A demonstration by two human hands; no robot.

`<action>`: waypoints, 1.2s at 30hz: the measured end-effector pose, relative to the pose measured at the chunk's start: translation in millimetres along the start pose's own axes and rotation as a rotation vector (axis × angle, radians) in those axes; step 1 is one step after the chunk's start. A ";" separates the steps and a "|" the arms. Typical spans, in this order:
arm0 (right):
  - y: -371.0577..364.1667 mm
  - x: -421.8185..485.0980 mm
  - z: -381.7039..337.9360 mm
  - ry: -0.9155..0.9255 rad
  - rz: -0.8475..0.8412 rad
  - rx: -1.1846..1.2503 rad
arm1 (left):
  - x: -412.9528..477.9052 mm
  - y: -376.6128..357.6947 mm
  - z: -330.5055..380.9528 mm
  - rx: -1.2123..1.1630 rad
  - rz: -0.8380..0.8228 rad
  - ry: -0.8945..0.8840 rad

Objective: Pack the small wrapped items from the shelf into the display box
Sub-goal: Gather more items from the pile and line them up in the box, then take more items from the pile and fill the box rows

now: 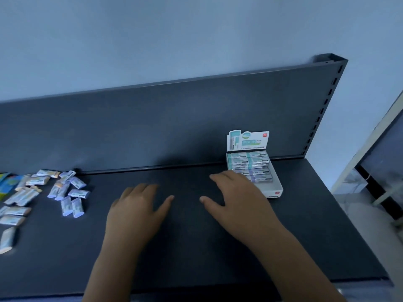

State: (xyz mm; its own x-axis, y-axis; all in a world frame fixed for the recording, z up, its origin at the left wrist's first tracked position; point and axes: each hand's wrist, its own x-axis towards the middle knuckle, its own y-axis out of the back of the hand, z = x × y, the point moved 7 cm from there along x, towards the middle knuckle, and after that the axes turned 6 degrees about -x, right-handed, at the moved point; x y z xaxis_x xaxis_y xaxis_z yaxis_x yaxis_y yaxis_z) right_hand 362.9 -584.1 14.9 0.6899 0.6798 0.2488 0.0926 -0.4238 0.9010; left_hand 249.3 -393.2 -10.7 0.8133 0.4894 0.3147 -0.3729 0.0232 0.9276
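Dark shelf (196,247) with upright back panel (152,127), pale blue wall above. Both hands flat, palms down, fingers spread, holding nothing: left hand (136,211) mid-shelf, right hand (237,200) just beside display box (275,188), fingertips overlapping box's left front edge. Box stands near back panel at right, header card upright, rows of wrapped items inside, front part unfilled. Loose wrapped items (69,192) scattered at far left, well apart from hands; some pale blue, some tan-ended. Colourful package (6,184) at left edge, partly cut off.
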 end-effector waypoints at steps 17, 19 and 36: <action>-119.0 -5.1 -252.0 -0.090 -0.028 0.058 | -56.3 78.0 -256.1 -0.120 -0.053 -0.095; -127.6 1.5 -267.8 -0.072 -0.039 0.069 | -58.3 78.5 -273.0 -0.128 -0.065 -0.080; -209.1 101.3 -401.6 0.066 -0.124 0.127 | -7.0 93.1 -422.8 -0.133 -0.097 -0.038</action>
State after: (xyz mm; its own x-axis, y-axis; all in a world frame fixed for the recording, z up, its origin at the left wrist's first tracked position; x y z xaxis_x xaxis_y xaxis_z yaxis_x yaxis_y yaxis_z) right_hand 125.1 -186.2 -5.7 0.6196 0.7673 0.1655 0.2665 -0.4040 0.8751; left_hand 20.0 -25.9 -11.7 0.8637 0.4463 0.2343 -0.3454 0.1854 0.9200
